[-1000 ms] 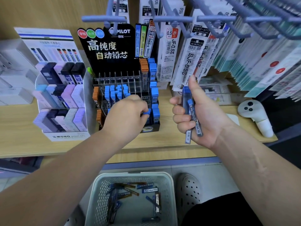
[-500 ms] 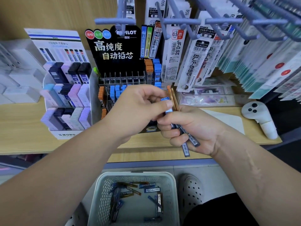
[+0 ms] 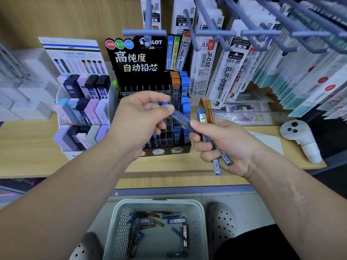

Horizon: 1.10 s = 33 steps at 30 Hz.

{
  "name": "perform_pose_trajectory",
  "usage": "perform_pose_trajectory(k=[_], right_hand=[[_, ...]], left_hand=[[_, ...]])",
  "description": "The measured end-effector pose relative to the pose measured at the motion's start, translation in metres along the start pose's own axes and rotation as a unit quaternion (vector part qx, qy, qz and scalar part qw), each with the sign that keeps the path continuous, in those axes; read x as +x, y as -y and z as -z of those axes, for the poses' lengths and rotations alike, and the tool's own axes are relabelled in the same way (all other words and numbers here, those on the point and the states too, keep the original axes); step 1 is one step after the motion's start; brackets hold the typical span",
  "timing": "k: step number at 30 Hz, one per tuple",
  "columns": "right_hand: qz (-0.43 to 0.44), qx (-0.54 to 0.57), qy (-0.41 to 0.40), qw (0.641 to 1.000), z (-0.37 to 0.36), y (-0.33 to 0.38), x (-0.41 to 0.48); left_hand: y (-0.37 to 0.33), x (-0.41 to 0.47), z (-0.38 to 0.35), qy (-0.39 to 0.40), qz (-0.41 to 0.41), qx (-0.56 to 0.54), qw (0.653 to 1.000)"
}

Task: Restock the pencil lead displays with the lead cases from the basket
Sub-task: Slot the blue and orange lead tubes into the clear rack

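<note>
My left hand [image 3: 139,117] pinches the blue-capped end of a dark lead case [image 3: 179,118], drawn partway out of the bundle in my right hand [image 3: 229,145]. That hand grips several lead cases [image 3: 206,117], blue-capped and orange-capped, fanned upward with barcoded ends sticking out below. Both hands hover in front of the black Pilot lead display [image 3: 169,102], whose clear slots hold blue and orange cases. Directly below on the floor, a pale basket [image 3: 116,222] holds several more loose cases [image 3: 148,222].
A white tiered Mono display [image 3: 82,109] of pastel lead cases stands left of the Pilot display on the wooden shelf [image 3: 28,147]. Refill packets hang from blue pegs [image 3: 216,32] overhead at the right. A white controller [image 3: 300,139] stands at the shelf's right end. My shoes flank the basket.
My left hand came off the display slots over to my right hand, pinched one blue-capped case there and is drawing it leftward out of the bundle. The right hand dropped slightly.
</note>
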State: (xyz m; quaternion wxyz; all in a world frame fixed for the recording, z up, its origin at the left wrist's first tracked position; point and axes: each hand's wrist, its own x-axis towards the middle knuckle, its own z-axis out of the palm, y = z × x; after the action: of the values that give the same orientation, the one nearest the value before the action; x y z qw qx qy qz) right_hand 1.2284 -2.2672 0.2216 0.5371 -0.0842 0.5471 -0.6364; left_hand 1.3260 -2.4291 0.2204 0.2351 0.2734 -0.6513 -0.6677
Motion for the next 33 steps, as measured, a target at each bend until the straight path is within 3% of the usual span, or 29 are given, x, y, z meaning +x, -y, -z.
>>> perform_pose_trajectory(k=[7, 12, 19, 24, 33], right_hand=[[-0.022, 0.098, 0.007, 0.995, 0.001, 0.006, 0.0], [-0.043, 0.08, 0.003, 0.996, 0.004, 0.005, 0.001], [0.008, 0.035, -0.118, 0.992, 0.021, 0.011, 0.004], [0.015, 0.039, -0.118, 0.992, 0.023, 0.011, 0.003], [0.013, 0.024, -0.111, 0.993, 0.024, 0.007, 0.004]], left_hand=[[-0.005, -0.002, 0.004, 0.125, -0.067, -0.074, 0.987], [-0.006, -0.001, 0.007, 0.099, -0.14, 0.016, 0.985], [-0.001, 0.005, 0.012, 0.05, -0.126, 0.162, 0.978], [0.019, 0.006, 0.007, 0.053, -0.104, 0.257, 0.959], [0.026, 0.002, -0.002, 0.054, -0.124, 0.316, 0.939]])
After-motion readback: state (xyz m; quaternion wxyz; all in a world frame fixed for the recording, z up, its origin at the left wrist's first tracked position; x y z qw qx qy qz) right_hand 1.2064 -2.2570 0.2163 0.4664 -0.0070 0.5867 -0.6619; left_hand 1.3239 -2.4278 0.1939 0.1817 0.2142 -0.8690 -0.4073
